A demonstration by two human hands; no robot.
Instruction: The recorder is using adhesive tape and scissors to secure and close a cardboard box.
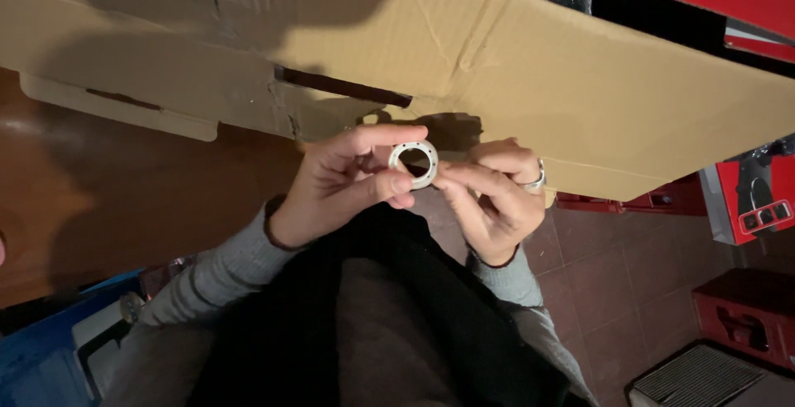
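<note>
A small flat metal ring with several tiny holes around its face is held up between both hands. My left hand pinches its left side with thumb and forefinger. My right hand, wearing a silver finger ring, grips the metal ring's right edge with its fingertips. Both arms are in grey sleeves and hover over a dark lap.
A large flattened cardboard box spans the top of the view just behind the hands. Red crates and a red device stand at the right on a brown tiled floor. A blue object lies at the lower left.
</note>
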